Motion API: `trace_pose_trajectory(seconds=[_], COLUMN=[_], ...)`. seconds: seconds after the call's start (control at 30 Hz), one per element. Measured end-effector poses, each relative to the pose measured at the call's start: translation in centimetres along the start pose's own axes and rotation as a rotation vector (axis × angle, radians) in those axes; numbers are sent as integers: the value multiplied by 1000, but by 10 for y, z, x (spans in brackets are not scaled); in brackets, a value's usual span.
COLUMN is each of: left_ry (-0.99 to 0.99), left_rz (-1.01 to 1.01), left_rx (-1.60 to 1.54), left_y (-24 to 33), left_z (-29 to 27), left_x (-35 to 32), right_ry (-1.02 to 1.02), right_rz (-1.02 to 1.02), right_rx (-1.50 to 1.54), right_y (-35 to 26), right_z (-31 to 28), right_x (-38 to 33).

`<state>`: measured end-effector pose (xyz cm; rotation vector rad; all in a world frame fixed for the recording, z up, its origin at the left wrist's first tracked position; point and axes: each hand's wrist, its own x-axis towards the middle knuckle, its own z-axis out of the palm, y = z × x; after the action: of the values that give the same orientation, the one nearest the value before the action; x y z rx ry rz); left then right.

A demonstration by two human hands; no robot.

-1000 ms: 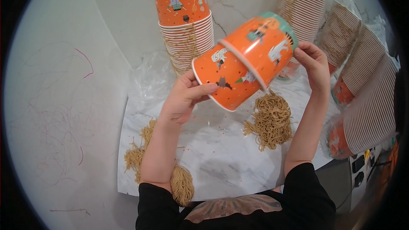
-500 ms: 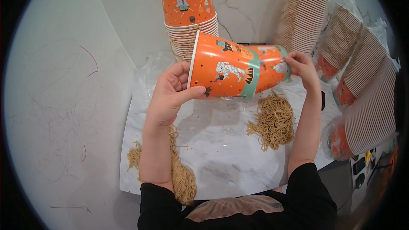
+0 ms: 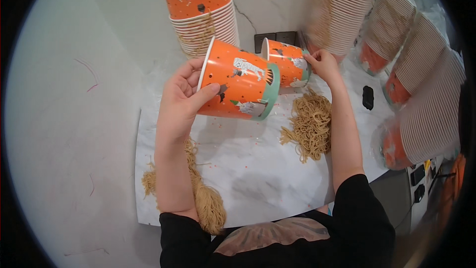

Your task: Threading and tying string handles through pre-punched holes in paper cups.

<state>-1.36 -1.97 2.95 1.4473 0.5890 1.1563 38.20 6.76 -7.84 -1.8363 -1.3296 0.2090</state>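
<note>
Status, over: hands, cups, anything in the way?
Left hand grips orange-green tapered paper cup by rim. Right hand pinches second orange-green paper cup by green end. Tan tangled string pile near right forearm, not between cups.

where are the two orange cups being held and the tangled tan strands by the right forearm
left orange cup [image 3: 239,83]: head view, on its printed side wall
right orange cup [image 3: 289,63]: head view, on its printed side wall
tangled tan strands [image 3: 312,125]: head view, on the middle of the clump
</note>
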Motion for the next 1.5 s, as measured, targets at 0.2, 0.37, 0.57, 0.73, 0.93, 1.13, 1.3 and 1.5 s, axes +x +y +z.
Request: trace_pose_trajectory(seconds=[0.2,0.37,0.57,0.73,0.93,1.13,1.3,1.5], left_ry=[32,-33,-19,-21,-33,-76,-122,-133], left_rz=[-7,-61,-86,-143,-154,-24,-15,-57], left_rx=[61,77,163,110,140,492,825,881], left_y=[-10,-32,-43,-48,-60,-62,-47,-34], left_z=[9,10,18,23,20,12,18,20], left_x=[3,8,11,13,14,12,1,-5], right_ry=[-125,-588,-663,-721,-561,-516,-497,-409], right_rz=[-225,-368,-431,-416,-368,-411,-379,-421], right_rx=[-118,-151,-653,-677,-502,-3,293,434], right_y=[-49,-93,-98,-72,-89,-102,-125,-169], right_z=[-51,-79,-67,-62,-80,-84,-76,-69], right_x=[-34,-76,-103,-102,-106,-112,-120,-126])
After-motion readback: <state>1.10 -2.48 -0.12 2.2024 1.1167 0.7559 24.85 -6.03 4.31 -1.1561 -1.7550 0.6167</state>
